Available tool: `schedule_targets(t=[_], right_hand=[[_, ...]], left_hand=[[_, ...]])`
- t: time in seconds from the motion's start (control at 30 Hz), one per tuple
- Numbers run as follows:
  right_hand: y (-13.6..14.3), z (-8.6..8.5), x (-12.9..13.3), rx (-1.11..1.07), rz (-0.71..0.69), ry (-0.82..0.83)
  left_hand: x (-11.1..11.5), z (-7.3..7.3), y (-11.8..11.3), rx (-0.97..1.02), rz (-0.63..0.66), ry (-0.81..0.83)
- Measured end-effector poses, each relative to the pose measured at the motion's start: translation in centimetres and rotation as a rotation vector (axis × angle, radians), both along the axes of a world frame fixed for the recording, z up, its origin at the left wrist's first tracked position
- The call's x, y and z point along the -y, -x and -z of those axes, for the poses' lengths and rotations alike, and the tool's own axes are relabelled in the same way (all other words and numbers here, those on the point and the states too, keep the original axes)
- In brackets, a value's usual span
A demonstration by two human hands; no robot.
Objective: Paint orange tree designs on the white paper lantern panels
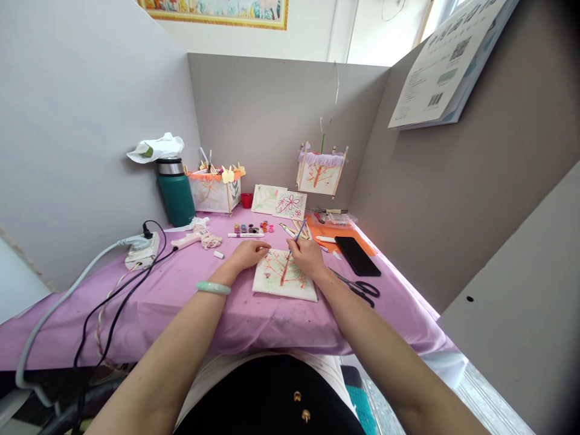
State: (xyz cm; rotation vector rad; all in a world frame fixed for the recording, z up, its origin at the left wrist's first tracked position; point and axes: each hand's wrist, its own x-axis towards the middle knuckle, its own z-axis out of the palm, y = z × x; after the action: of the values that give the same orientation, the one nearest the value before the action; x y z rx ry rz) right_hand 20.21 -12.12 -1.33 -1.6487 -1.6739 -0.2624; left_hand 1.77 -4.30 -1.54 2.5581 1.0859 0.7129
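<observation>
A white panel (285,289) with a drawn orange-red tree lies flat near the table's front edge. My right hand (307,257) is closed around a thin blue brush (301,229), its lower end over the upper part of the drawing. At the panel's upper left corner rests my left hand (248,254), fingers bent together; whether they pinch the edge is too small to tell. A white and purple marker (246,235) and several small paint pots (266,226) are just beyond the hands. A white cap (219,255) sits left of my left hand.
Black scissors (357,286) and a black phone (357,255) lie on the right. A green bottle (176,193), a power strip (143,252) with cables and a pink glue gun (186,240) are left. Behind stand a decorated box (211,194) and a hanging lantern (321,174).
</observation>
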Motion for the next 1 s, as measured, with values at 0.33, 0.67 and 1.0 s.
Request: schedule_targets(t=[0.33,0.67,1.0], right_hand=[[0.41,-0.49,0.48,-0.154,-0.254,-0.011],[0.4,-0.37,0.32,-0.062,-0.246,-0.004],[0.25,-0.19,0.24,-0.016,-0.191,0.036]], left_hand=[[0.22,-0.19,0.0,-0.013,-0.01,0.008],[0.15,-0.14,0.05,-0.005,0.004,0.005],[-0.01,0.01,0.0,-0.002,0.002,0.01]])
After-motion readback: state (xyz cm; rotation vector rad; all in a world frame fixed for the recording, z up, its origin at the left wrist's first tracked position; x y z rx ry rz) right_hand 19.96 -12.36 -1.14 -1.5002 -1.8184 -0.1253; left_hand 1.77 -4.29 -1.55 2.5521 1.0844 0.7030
